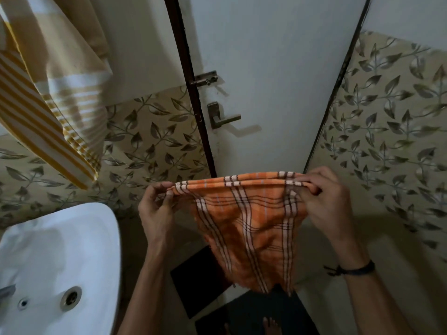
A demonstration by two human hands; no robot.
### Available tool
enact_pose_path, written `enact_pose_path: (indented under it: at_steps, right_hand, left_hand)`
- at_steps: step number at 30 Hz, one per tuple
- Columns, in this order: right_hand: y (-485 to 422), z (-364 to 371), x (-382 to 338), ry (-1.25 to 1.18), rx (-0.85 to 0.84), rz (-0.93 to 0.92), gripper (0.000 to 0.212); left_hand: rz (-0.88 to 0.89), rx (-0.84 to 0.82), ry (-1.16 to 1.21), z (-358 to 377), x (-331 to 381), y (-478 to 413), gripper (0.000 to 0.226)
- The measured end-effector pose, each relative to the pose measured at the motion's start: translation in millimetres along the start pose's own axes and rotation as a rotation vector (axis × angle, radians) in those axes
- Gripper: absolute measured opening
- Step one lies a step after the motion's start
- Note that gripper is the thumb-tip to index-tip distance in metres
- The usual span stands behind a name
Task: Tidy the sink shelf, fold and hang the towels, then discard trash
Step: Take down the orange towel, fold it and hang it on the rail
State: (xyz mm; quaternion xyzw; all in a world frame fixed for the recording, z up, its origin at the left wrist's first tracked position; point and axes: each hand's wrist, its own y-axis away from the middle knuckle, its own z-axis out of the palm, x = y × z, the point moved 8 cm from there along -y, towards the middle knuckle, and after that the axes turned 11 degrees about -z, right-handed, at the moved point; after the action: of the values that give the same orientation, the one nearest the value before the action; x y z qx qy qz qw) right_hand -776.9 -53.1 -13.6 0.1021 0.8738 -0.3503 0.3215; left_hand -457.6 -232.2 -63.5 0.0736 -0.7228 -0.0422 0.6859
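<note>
Orange checked towel (251,226) hanging, left hand (157,209) and right hand (331,201) each pinching a top corner, white sink (72,238) at left

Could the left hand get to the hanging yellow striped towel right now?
Probably not yet: the left hand pinches a corner of the orange checked towel. Nothing blocks the way to the yellow striped towel otherwise.

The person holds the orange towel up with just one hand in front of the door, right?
No, both: the head view shows the left hand and right hand each pinching a top corner of the orange towel, in front of the door.
</note>
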Motion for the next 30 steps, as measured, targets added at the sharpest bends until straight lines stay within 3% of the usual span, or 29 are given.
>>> enact_pose_path:
  at_steps: [2,3,6,7,9,11,15,20,23,30]
  right_hand:
    - [0,7,7,0.036,-0.121,0.061,0.008]
    - [0,-1,2,0.045,-0.086,0.044,0.008]
    - [4,-46,-30,0.035,0.244,-0.125,0.008]
    - [4,-48,-34,0.040,0.268,-0.169,0.008]
    - [-3,-24,-26,0.042,0.099,-0.161,0.007]
    - [-2,2,-13,0.077,-0.060,-0.106,0.007]
    - [3,-5,-7,-0.020,0.122,-0.057,0.010]
    - [-6,29,-3,-0.102,0.017,0.021,0.010]
    - [-14,37,-12,-0.153,0.001,0.009,0.012]
    - [-12,39,22,-0.285,-0.139,0.328,0.015]
  left_hand:
    - [0.009,0.000,-0.021,1,3,9,0.037]
    - [0.053,-0.008,-0.019,1,11,17,0.037]
    - [0.194,-0.041,-0.084,-1,34,33,0.028]
    - [0.168,-0.058,-0.129,2,29,27,0.026]
    - [0.045,-0.121,-0.222,9,9,13,0.030]
    - [0.041,-0.071,-0.284,7,6,12,0.033]
    - [0.149,0.047,-0.199,-5,37,15,0.031]
    - [0.197,0.065,-0.224,10,53,18,0.031]
    - [0.233,-0.021,-0.190,30,57,30,0.032]
    - [0.135,-0.059,-0.113,22,44,27,0.023]
